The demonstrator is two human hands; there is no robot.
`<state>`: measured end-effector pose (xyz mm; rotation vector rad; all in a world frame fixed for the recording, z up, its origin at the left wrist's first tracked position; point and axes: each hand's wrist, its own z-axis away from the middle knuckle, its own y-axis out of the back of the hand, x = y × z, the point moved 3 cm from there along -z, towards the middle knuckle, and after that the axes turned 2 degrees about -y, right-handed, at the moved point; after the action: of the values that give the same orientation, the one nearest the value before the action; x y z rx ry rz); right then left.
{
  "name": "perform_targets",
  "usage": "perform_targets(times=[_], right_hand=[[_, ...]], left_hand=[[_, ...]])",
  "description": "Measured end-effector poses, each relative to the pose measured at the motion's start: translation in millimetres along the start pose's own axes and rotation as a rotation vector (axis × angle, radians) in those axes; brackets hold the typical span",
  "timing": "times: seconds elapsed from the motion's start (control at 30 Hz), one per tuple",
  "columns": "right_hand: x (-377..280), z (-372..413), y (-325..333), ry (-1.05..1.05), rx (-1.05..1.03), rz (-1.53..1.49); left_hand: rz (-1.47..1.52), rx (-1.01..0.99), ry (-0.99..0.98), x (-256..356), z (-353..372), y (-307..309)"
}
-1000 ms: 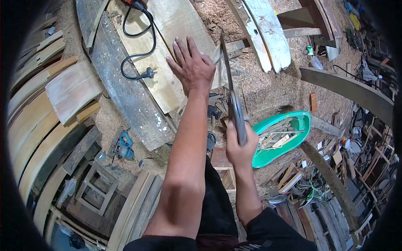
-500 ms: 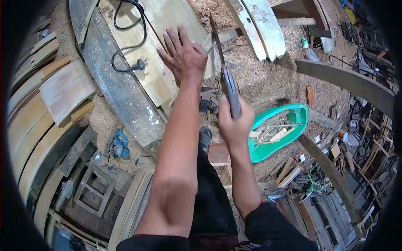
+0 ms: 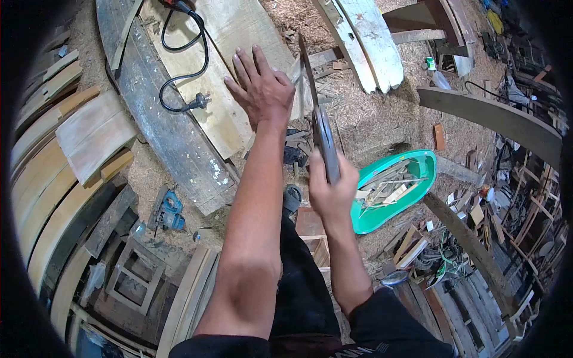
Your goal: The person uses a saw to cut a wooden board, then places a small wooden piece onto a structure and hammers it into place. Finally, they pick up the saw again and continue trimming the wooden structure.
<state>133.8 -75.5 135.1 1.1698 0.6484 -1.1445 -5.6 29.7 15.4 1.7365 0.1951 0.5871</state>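
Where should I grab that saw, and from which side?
Grip the saw by the thick grey handle at its near end, where the right hand wraps it, coming from the person's side. The blade is thin, stands edge-on and runs away beside the plank under the left hand, so it offers no safe hold.

saw (image 3: 317, 113) handle buried inside right hand (image 3: 329, 194), plank (image 3: 236, 36) surface covered under left hand (image 3: 262, 89), orange power tool (image 3: 179, 3) cut off at top edge, green can (image 3: 431, 62) label too small to read

Left hand (image 3: 262, 89) on plank (image 3: 236, 27), saw (image 3: 321, 122) to right; tub (image 3: 365, 219) apparently on floor (image 3: 382, 122).
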Motion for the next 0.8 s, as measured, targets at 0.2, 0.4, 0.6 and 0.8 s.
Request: perform_targets(times=[0.2, 0.4, 0.6, 0.8], right_hand=[[-1, -23, -4, -0.044, -0.009, 0.101], [-7, 25, 12, 0.003, 0.004, 0.004], [-6, -30, -2, -0.05, -0.032, 0.127], [-8, 23, 12, 0.004, 0.052, 0.035]], left_hand=[[-0.018, -0.036, 0.012, 0, 0, 1], [-0.052, -0.059, 0.01, 0, 0, 2], [-0.048, -0.048, 0.006, 1, 0, 2], [-0.044, -0.038, 0.006, 1, 0, 2]])
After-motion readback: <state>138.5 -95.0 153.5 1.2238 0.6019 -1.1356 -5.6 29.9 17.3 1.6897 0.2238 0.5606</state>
